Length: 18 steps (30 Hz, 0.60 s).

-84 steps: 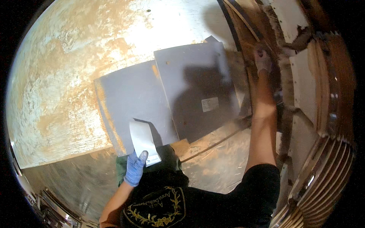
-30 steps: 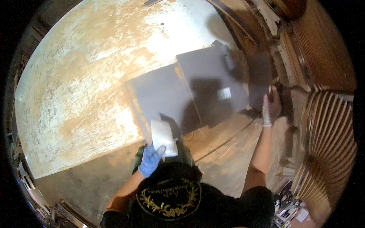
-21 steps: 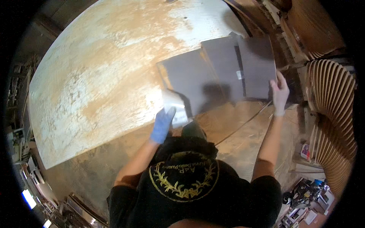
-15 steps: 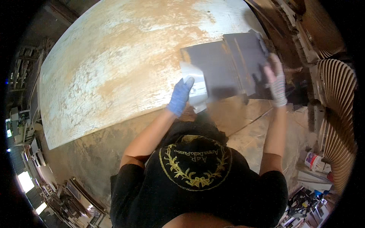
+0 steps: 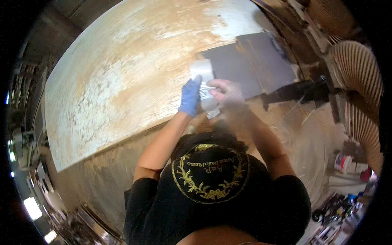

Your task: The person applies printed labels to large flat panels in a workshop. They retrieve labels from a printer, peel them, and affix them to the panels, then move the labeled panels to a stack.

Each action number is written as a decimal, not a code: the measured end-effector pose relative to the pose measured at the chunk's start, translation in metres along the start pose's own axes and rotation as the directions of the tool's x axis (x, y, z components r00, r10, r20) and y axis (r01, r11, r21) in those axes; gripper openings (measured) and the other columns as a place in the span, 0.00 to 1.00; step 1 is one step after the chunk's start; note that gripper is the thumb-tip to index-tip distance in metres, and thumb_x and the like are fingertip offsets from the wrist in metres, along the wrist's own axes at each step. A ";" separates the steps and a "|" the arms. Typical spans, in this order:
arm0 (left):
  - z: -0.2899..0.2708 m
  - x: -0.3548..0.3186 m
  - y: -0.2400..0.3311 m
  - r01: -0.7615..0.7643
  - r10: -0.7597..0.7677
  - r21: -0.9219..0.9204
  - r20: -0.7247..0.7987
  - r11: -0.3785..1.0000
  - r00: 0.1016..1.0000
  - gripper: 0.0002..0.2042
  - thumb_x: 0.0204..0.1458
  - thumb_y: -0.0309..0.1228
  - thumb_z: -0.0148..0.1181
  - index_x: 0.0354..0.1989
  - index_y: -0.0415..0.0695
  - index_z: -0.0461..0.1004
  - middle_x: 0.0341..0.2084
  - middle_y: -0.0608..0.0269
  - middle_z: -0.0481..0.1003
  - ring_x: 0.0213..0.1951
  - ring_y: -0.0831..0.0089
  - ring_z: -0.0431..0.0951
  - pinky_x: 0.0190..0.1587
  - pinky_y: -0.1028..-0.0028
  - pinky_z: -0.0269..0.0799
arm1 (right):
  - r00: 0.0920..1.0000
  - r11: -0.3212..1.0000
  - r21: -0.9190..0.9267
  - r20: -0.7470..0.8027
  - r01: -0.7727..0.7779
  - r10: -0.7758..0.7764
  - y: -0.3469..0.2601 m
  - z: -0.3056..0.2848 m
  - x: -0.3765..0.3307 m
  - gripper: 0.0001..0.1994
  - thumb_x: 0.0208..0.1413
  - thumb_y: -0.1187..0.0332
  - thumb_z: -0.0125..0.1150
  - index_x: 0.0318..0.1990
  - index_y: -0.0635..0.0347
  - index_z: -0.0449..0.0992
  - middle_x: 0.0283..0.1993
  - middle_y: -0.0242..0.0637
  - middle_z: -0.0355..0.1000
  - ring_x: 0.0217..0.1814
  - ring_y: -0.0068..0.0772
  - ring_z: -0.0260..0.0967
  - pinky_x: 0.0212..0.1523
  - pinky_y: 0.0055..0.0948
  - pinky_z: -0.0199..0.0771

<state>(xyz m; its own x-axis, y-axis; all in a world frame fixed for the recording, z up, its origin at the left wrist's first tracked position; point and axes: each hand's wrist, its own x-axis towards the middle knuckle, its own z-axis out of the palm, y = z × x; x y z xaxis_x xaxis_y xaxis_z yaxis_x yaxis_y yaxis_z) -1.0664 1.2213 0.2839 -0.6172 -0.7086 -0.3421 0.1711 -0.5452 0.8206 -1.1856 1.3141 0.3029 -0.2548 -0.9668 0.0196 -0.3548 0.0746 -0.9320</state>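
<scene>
A pale, curved sheet with printed marks stands over the near right part of a large worn white board. My left hand, in a blue glove, grips its left side with the thumb laid along its face. From the right, my right hand, in a light glove with bare fingertips, pinches the sheet's right side; motion smears it slightly. Its palm is hidden. Just beyond the hands lie dark grey flat panels, overlapping one another.
The white board, brown where its surface is worn, spreads to the far left. Ribbed hoses run along the right. A white bucket stands at lower right near clutter. Dusty floor shows below the board.
My right hand has left the far right edge of the grey panels and come left to the pale sheet. My left hand keeps its hold and has shifted slightly left.
</scene>
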 end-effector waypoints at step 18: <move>0.007 0.051 -0.046 0.014 -0.043 -0.137 -0.207 0.990 0.977 0.22 0.52 0.43 0.49 0.52 0.42 0.61 0.44 0.58 0.69 0.44 0.64 0.70 0.47 0.67 0.66 | 0.600 0.520 -0.426 -0.769 -0.740 0.224 0.137 -0.218 -0.006 0.18 0.46 0.55 0.55 0.41 0.57 0.70 0.39 0.39 0.70 0.40 0.35 0.66 0.45 0.34 0.61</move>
<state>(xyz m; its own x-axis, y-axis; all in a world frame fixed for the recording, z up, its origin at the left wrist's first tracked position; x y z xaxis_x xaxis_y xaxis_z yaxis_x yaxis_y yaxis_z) -1.1112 1.2128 0.2321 -0.4512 -0.7620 -0.4645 0.2658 -0.6116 0.7452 -1.4291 1.3834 0.2542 -0.9234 -0.3751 0.0817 -0.3793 0.8586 -0.3449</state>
